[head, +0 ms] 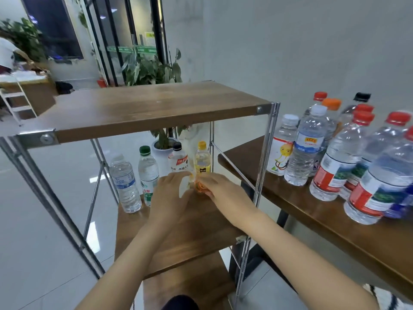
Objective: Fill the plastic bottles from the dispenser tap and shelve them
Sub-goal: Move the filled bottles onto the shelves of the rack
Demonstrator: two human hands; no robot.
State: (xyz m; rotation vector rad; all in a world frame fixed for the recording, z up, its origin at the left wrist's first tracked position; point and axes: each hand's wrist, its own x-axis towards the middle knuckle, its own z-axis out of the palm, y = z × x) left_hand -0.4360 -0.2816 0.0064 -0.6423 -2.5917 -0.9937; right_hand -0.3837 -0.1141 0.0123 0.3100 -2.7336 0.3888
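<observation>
- The left hand (172, 193) and right hand (220, 186) both reach in under the top shelf (145, 108) of a metal-framed shelf unit (266, 153) and meet over the back half of the middle shelf (178, 238).
- Between them stands a clear bottle (194, 157), badly motion-blurred, with an orange patch low down; its foot is at or just above the shelf board, hidden by the hands.
- The right fingers (204, 184) curl onto the orange lower part of the clear bottle from its 3 o'clock side.
- The left fingers (178, 177) lie close together against the bottle from its 9 o'clock side; the blur makes it impossible to tell whether they grip it or only touch it.
- Four more bottles stand upright along the back of the middle shelf:
- a yellow-cap bottle (202, 159) just behind the held one, at its 12 o'clock;
- a black-cap bottle (177, 157) at about 11 o'clock;
- a green-cap bottle (147, 175) at 9 o'clock;
- a blue-label bottle (125, 182) farthest out at 9 o'clock, near the shelf's left edge.
- At 3 o'clock of the shelf unit runs a dark wooden counter (335, 224) carrying a tight cluster of bottles (348, 157), mostly clear with red caps, plus orange, black and white caps.
- A lower shelf (190, 280) shows at 6 o'clock, beneath the forearms.
- A potted plant (164, 148) stands on the floor behind the unit, at 12 o'clock.
</observation>
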